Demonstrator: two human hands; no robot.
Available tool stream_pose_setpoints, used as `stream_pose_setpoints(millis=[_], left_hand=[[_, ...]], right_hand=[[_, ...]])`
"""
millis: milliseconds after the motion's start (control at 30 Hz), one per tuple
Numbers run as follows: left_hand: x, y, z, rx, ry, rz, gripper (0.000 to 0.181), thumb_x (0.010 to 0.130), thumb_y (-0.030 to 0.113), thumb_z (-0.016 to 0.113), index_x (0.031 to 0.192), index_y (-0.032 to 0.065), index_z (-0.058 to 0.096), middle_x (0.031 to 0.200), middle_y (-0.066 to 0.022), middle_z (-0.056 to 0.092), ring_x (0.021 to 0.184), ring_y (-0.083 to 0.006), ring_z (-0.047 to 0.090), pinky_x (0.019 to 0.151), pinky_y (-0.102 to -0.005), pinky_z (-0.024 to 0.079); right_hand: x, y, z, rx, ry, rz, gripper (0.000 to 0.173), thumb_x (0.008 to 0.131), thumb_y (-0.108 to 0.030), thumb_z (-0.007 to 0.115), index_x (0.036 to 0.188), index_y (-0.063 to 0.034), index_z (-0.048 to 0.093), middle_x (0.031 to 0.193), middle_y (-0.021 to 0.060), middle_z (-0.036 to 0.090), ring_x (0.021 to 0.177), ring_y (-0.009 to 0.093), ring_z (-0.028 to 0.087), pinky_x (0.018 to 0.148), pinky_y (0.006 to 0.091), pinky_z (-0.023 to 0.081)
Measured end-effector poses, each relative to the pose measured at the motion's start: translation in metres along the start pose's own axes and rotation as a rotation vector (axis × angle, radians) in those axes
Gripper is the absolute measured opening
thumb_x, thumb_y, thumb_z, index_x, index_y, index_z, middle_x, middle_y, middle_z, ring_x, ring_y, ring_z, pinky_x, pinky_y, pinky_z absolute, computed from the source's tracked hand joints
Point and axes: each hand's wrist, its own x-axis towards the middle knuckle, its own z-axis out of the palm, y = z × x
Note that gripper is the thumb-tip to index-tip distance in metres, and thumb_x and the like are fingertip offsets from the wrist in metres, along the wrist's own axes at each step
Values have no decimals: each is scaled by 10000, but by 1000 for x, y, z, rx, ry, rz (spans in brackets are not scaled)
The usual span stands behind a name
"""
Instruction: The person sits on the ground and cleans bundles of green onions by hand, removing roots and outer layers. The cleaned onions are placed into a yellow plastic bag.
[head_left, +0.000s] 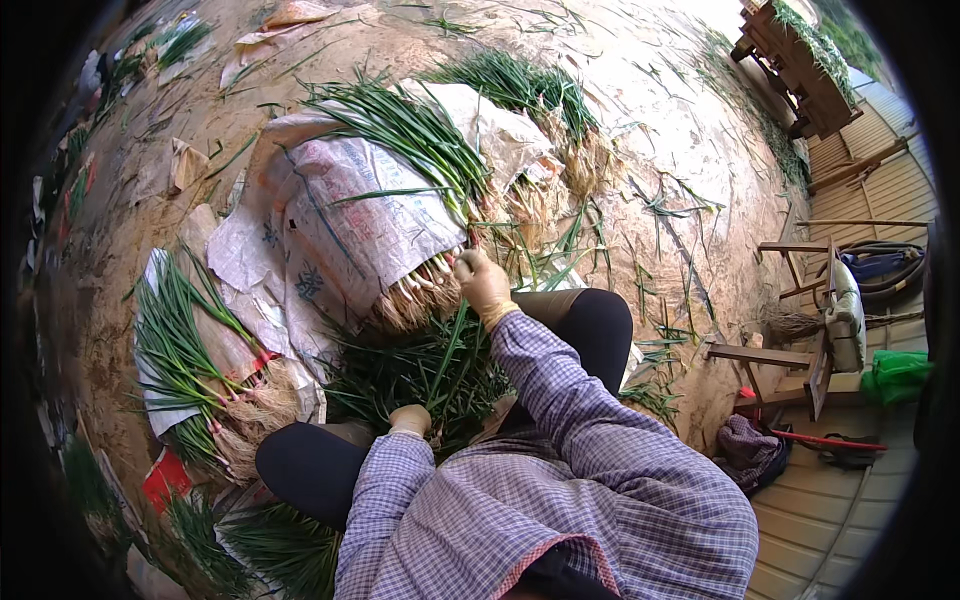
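My gloved right hand (484, 283) reaches forward, fingers curled around the lower stem of a green onion (472, 237) at the edge of a bundle. That bundle of green onions (420, 142) lies across a white woven sack (360, 202), its leaves pointing away from me. More white bulbs with shaggy roots (420, 292) stick out from under the sack's near edge. Low between my knees is my gloved left hand (411, 420), closed beside a heap of loose green leaves (420, 367). Whether it holds anything is hidden.
Rooted onion bundles (247, 405) lie at left on sacking, and another bundle (540, 97) lies beyond the sack. Loose leaves litter the earthen ground (660, 247). To the right are a wooden bench (821, 337), a coiled hose (885, 270) and a green bag (896, 376). A cart (802, 67) stands farther off.
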Motion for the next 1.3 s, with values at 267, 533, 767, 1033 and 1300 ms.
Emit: stream_pose_setpoints(millis=[267,533,767,1033,1300], left_hand=[[-44,17,-84,-1049,896,454,262,874,215,541,988,3,643,983,-106,651,865,-225,625,754,-327,485],[-57,29,-107,-1718,517,577,168,852,89,571,981,-13,607,844,-19,617,763,-99,565,712,-243,464],[-61,21,-70,-1177,290,563,200,800,61,574,970,-34,622,862,-58,656,771,-145,605,718,-258,472],[-90,17,-84,-971,1004,429,251,857,155,554,1048,-1,601,1015,-131,615,895,-220,599,789,-324,471],[-63,21,-62,-881,817,474,241,830,177,574,1002,16,630,985,-150,626,862,-259,613,774,-333,481]], right_hand=[[14,-4,-9,-82,-53,-67,365,799,-374,612,980,-58,589,862,169,647,826,320,624,741,402,478],[-65,9,7,227,-338,-70,488,839,-454,599,996,7,629,887,151,658,802,223,637,726,330,487],[-40,-3,50,214,-173,-144,369,847,-373,583,817,-5,575,766,215,600,727,347,579,658,418,464],[-41,48,33,-922,-1351,-249,495,794,-411,638,1153,-72,603,1101,114,630,1037,277,580,881,395,444],[111,34,-38,-113,16,204,487,784,-263,636,1185,-21,500,1125,225,574,1035,318,569,881,379,445]])
